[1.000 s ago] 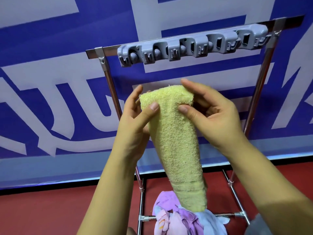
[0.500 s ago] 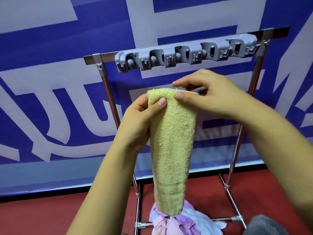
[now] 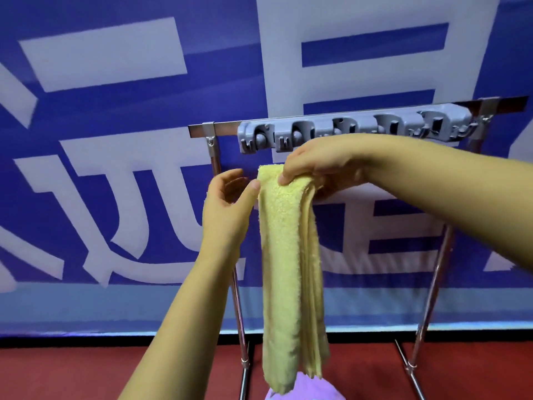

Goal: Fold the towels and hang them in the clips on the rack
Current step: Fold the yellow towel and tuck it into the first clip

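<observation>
A folded yellow towel (image 3: 288,255) hangs long and narrow in front of the metal rack (image 3: 215,157). My right hand (image 3: 320,163) reaches in from the right and grips the towel's folded top, fingers curled over it. My left hand (image 3: 227,203) is beside the towel's upper left edge with loose fingers; only the thumb tip touches the cloth. The grey clip strip (image 3: 354,131) runs along the rack's top bar just above my right hand, and its visible clips hold nothing. My right hand and forearm hide the strip's lower middle.
A purple towel (image 3: 305,391) shows at the bottom edge, below the yellow one. The rack's chrome legs (image 3: 432,284) stand on a red floor (image 3: 86,370). A blue and white banner (image 3: 115,140) covers the wall right behind the rack.
My right hand moved over the towel's top and took it alone. My left hand loosened from a pinch to a thumb touch. The towel sits closer under the clip strip.
</observation>
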